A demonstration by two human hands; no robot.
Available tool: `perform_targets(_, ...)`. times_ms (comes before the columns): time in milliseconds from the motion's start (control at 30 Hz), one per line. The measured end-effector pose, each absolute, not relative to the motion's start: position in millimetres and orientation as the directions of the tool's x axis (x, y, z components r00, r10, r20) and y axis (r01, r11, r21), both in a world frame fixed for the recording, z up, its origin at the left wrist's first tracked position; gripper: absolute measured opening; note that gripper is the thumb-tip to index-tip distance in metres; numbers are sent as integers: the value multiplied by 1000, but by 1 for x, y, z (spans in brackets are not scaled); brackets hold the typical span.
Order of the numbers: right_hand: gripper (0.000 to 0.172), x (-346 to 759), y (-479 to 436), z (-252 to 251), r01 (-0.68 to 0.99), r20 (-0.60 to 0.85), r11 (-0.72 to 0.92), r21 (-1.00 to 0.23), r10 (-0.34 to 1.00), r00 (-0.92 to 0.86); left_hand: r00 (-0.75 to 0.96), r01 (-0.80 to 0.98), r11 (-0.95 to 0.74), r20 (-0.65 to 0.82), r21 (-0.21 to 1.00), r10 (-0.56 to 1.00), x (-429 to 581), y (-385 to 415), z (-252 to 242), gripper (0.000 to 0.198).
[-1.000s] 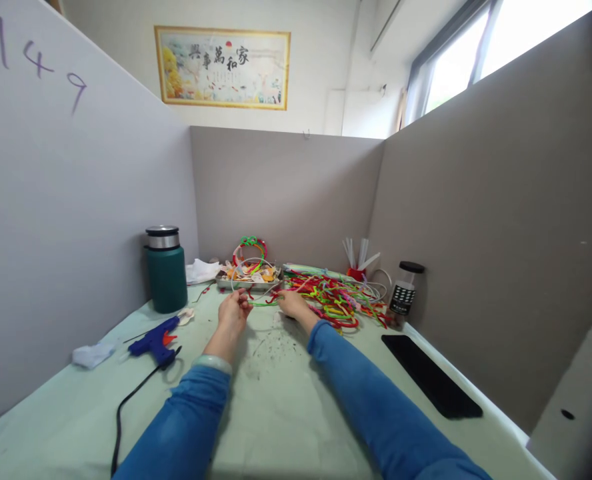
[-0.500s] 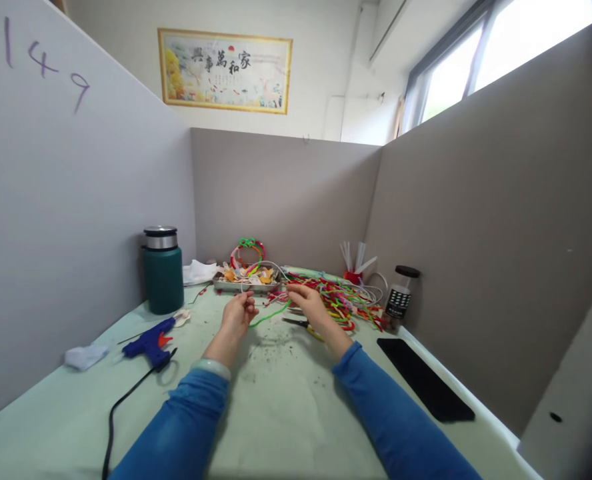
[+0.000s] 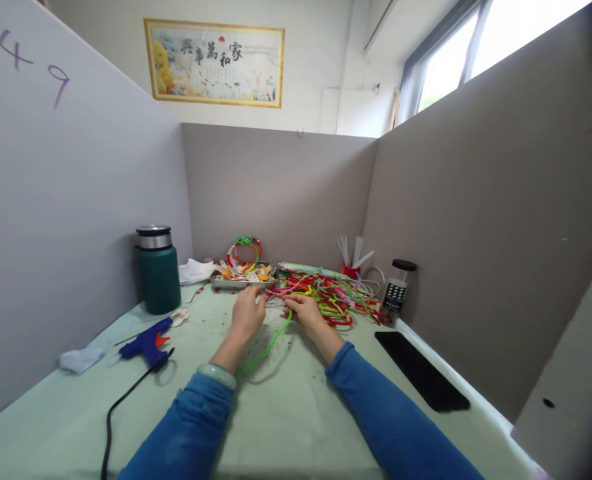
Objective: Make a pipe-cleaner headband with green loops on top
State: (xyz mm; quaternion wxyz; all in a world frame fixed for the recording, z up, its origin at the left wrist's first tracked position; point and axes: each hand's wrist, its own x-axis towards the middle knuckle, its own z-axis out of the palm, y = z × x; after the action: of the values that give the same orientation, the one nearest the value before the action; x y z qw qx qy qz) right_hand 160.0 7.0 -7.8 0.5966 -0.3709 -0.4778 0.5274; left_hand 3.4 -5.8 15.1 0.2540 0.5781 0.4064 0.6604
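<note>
Both my hands work close together at the middle of the pale green table. My left hand is closed in a pinch on a thin wire at its fingertips. My right hand is closed on a bright green pipe cleaner, which curves down and to the left toward my left wrist. A heap of coloured pipe cleaners lies just right of my right hand. Behind my hands stands a metal tray of small orange and white pieces, with a red and green hoop above it.
A dark green flask stands at the back left. A blue glue gun with a black cord lies at the left, near a white rag. A black phone lies at the right, beside a dark-lidded jar. Grey partitions enclose the table.
My hands have drawn closer together. The green pipe cleaner now hangs in a long curve toward my left wrist. The camera has shifted slightly.
</note>
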Motion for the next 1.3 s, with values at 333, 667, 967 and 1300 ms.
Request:
perform_targets(333, 46, 162, -1, -3, -137, 302, 285, -949, 945, -123, 66, 456, -457, 483, 764, 873, 12, 0, 4, 17)
perform_targets(667, 18, 157, -4, -6, 18, 292, 294, -956, 953, -77, 43, 191, -286, 283, 939, 958, 11, 9, 0, 9)
perform_targets(967, 24, 157, -5, -1, -126, 260, 249, -960, 962, -82, 117, 243, -344, 325, 907, 938, 9, 3, 6, 22)
perform_targets(1300, 24, 170, 1, 0, -75, 329, 338, -938, 938, 111, 257, 384, -381, 299, 841, 919, 18, -6, 6, 21)
